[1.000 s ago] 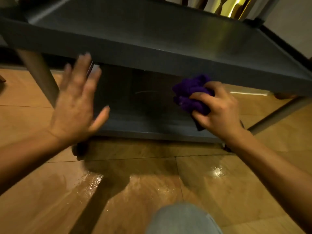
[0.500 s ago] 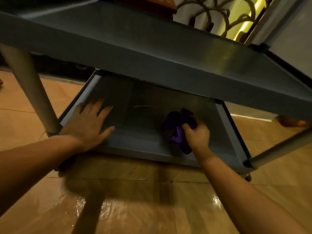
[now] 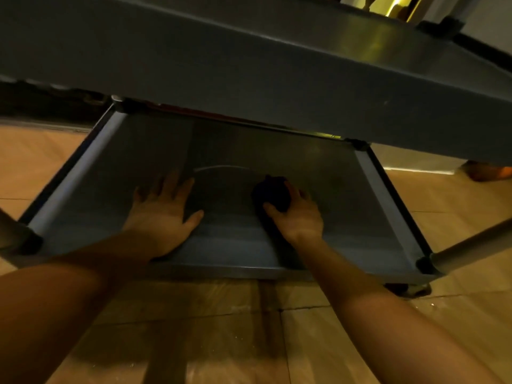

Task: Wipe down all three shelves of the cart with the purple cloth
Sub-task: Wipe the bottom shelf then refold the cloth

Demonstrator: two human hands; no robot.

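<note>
Purple cloth (image 3: 271,194) is gripped by the right hand (image 3: 297,217) on the bottom shelf (image 3: 346,195); the left hand (image 3: 162,214) is spread flat. Corners should be reached with overlapping strokes.

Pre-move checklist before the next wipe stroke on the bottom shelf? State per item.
1. Purple cloth held in the right hand: ok, fingers wrap it.
2. Cloth down on the bottom shelf: ok, it looks pressed onto the surface.
3. Left hand out of the stroke path: not ok if wiping leftward; it lies flat and open on the shelf beside the cloth.
4. Shelf surface free of objects: ok, only the two hands and the cloth show on it.
5. Headroom under the middle shelf: cannot tell; it overhangs the back of the bottom shelf.
6. Back corners already wiped: cannot tell, too dark.
</note>
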